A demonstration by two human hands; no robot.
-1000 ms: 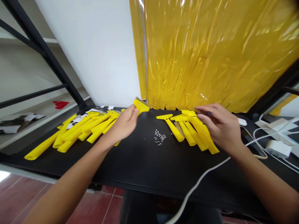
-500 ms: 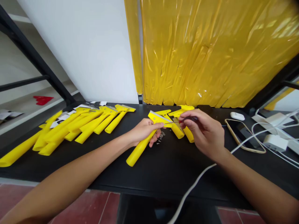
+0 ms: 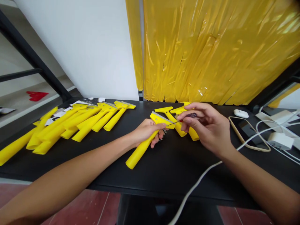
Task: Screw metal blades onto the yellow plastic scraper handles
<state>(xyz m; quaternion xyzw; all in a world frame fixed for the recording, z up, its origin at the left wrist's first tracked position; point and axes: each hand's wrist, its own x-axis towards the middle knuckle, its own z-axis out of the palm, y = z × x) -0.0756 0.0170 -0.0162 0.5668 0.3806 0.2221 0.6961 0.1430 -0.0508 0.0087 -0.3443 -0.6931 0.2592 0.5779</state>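
Scrapers [image 3: 85, 120] lie piled on a table [image 3: 164, 175] at frame left; a phone [image 3: 248, 132] rests at right, before an earbud case [image 3: 241, 113].

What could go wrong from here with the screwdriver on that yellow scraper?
The screwdriver tip sits close to the left hand's thumb on the yellow scraper, so a slip might jab it. Small metal parts lie loose by the left fingertips and could scatter if brushed. The white cable passes under the right hand's wrist and might snag.
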